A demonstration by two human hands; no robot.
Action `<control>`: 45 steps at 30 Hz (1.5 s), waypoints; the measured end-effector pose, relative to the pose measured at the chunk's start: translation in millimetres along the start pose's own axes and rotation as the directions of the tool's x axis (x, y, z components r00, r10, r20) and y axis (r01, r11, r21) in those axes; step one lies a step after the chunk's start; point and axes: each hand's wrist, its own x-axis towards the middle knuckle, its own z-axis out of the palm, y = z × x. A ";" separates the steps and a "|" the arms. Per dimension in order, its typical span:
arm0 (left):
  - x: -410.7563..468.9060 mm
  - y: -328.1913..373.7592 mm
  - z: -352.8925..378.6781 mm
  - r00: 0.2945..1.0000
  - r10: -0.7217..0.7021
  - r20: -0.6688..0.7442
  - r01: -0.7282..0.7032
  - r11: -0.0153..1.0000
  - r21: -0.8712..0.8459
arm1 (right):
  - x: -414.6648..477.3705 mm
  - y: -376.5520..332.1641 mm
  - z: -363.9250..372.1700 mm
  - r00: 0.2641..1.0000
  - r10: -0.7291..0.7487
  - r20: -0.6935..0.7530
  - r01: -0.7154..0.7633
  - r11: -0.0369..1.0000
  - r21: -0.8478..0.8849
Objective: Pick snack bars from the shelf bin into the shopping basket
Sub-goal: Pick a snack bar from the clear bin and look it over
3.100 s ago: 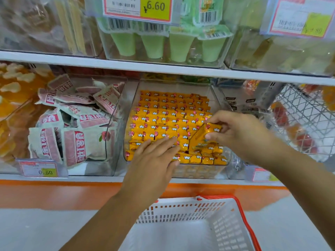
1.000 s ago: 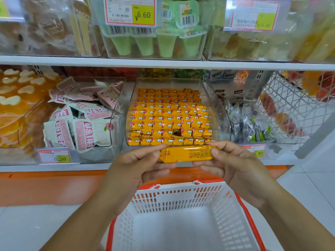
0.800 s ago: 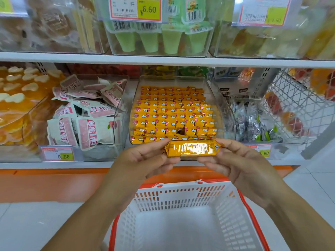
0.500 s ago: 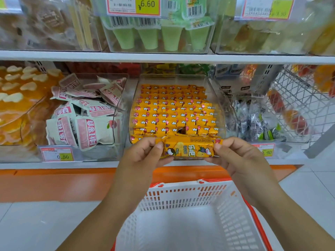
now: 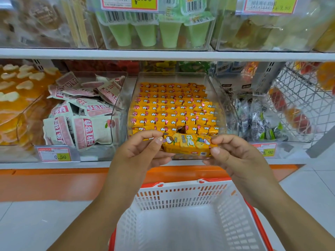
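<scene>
Head view: left hand and right hand each pinch one end of a yellow snack bar, each grip closed thumb-to-fingers on the wrapper. Bar is level, printed face to camera, above the white shopping basket, just in front of the clear shelf bin packed with matching bars.

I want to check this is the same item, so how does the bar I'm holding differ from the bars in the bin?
The held bar lies sideways, its broad cartoon-printed face toward the camera; the bin bars stand packed in rows, only their ends showing. The held bar is pinched at each end by the left hand and right hand, in front of the bin; the bin bars sit untouched. Both have yellow wrappers.
</scene>
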 end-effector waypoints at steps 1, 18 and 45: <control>0.8 0.6 -1.9 1.000 -0.016 0.023 0.017 1.000 -0.026 | 0.0 -0.2 -0.1 1.000 0.004 0.022 -0.004 1.000 0.011; 3.6 0.1 -11.2 0.998 -0.046 0.044 0.041 0.994 0.098 | 2.3 -5.2 1.0 0.996 0.087 -0.002 -0.084 0.973 0.213; -0.5 -6.5 2.7 0.992 0.005 -0.127 0.007 0.996 0.092 | -1.4 3.4 5.9 0.991 -0.023 -0.135 0.018 0.999 -0.031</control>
